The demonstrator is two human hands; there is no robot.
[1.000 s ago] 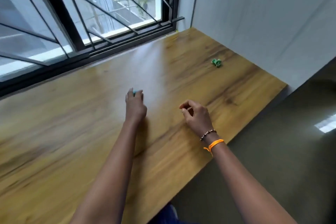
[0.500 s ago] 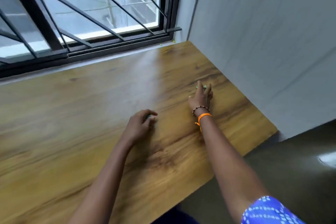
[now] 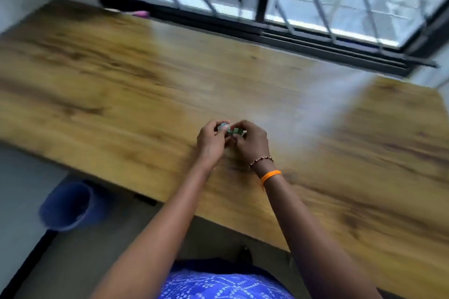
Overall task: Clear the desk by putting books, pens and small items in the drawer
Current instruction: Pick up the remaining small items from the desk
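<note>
small items (image 3: 237,131): green bits pinched between both hands above the counter (image 3: 121,75)
left hand (image 3: 211,139): pinching one
right hand (image 3: 250,142): pinching another
risk: loose pinch may drop them

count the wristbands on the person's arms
2, both on the right wrist: a beaded bracelet nearer the hand, and an orange band just behind it. The left wrist is bare.

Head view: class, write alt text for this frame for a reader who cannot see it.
Two bare hands meet over a wooden desk: the left hand pinches a small pale blue item, the right hand a small green item. Behind is a barred window; the frame is blurred.
</note>
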